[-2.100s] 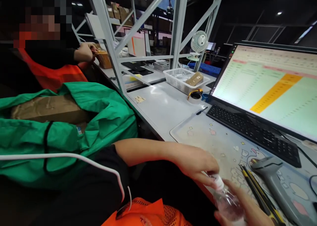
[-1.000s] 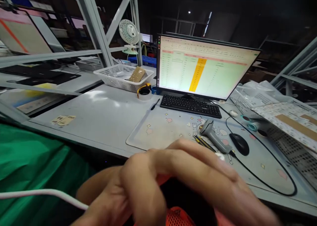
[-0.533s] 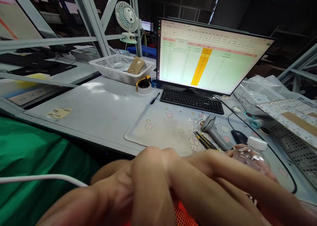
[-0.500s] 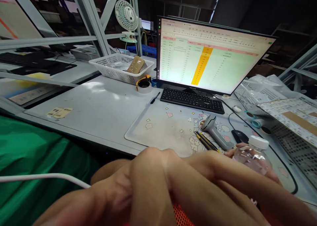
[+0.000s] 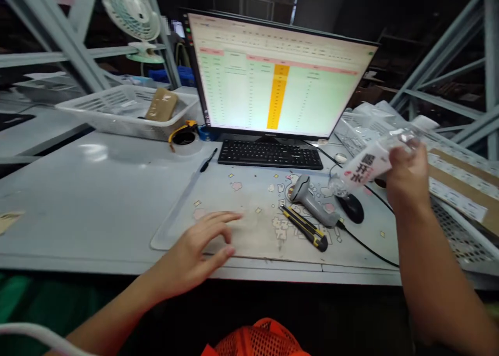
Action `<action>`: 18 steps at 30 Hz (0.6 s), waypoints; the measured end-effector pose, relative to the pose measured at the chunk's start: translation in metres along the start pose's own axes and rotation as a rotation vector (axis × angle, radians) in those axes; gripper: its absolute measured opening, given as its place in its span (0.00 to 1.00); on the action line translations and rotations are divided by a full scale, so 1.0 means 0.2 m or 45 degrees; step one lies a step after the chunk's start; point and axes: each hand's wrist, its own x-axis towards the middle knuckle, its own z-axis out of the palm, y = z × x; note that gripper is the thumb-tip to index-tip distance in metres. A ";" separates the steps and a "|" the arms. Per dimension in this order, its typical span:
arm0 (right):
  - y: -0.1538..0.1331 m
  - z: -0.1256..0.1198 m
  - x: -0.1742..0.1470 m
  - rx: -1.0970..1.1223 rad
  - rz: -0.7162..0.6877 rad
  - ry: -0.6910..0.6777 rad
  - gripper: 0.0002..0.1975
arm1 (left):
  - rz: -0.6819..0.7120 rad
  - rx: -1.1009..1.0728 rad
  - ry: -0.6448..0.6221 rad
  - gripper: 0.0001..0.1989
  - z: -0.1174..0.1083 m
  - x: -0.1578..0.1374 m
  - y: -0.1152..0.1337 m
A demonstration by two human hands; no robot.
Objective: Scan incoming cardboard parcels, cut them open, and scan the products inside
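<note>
A clear plastic bottle (image 5: pixel 368 163) with a white cap and a printed label is gripped in my right hand (image 5: pixel 407 176). It is tilted, cap end up to the right, above the computer mouse (image 5: pixel 351 208). My left hand (image 5: pixel 206 247) holds nothing; its fingers are apart over the front edge of the patterned desk mat (image 5: pixel 241 236). Between my hands, a grey barcode scanner (image 5: pixel 314 202) and a black and yellow utility knife (image 5: pixel 304 228) lie on the mat.
A monitor (image 5: pixel 276 80) stands behind a black keyboard (image 5: pixel 268 154). Left of it are a white basket (image 5: pixel 128 124) with a brown package (image 5: pixel 161 105), a tape roll (image 5: pixel 185 140) and a pen (image 5: pixel 208 160). Flat cardboard (image 5: pixel 460 189) rests over a basket at right. A fan (image 5: pixel 130 10) sits back left.
My arms, crossed close to the camera before, are now apart. The bottle has been raised and tilted in my right hand. My left hand has come over the mat, and the view has shifted right.
</note>
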 end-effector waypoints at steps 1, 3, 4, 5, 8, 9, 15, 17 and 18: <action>0.04 0.04 0.12 0.031 0.090 -0.014 0.41 | -0.102 0.156 0.094 0.18 0.04 -0.05 -0.10; 0.15 0.14 0.34 0.003 0.208 0.125 0.41 | -0.242 0.351 0.233 0.19 0.11 -0.18 -0.31; 0.21 0.20 0.45 -0.029 0.232 0.166 0.39 | -0.297 0.425 0.249 0.20 0.14 -0.24 -0.39; 0.28 0.27 0.54 -0.074 0.245 0.230 0.35 | -0.305 0.487 0.288 0.19 0.16 -0.29 -0.46; 0.51 0.50 0.75 -0.158 0.263 0.223 0.32 | -0.344 0.657 0.333 0.23 0.20 -0.36 -0.54; 0.58 0.57 0.79 -0.171 0.277 0.193 0.33 | -0.347 0.703 0.329 0.25 0.21 -0.36 -0.54; 0.86 0.88 0.89 -0.199 0.406 0.127 0.34 | -0.293 0.855 0.332 0.24 0.21 -0.34 -0.57; 0.93 0.92 0.91 -0.216 0.434 0.092 0.36 | -0.267 0.851 0.341 0.24 0.21 -0.35 -0.58; 0.96 0.94 0.92 -0.234 0.449 0.076 0.36 | -0.255 0.849 0.341 0.24 0.21 -0.35 -0.58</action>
